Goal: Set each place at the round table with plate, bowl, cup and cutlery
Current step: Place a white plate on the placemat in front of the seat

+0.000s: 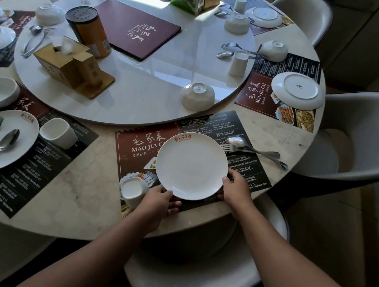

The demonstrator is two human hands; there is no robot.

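Left plate (21, 150): at 9 o'clock of the tabletop (82, 191), carrying cutlery (0, 146)
Cup (133, 190): upright on the placemat (135, 142), just beside the plate at its 8 o'clock
Left hand (158, 201): pinches the plate rim at 7 o'clock, thumb on top, fingers beneath
Plate (192, 165): right way up over the placemat at 6 o'clock of the tabletop, held by both hands; whether it rests on the mat I cannot tell
Upturned bowl (197, 95): on the turntable (147, 93), at 12 o'clock from the plate
Right hand (235, 189): grips the rim at 4 o'clock, thumb on top
Spoon (236, 141) and fork (268, 153): 2 pieces lying crossed at the plate's 2 o'clock, just beside the rim
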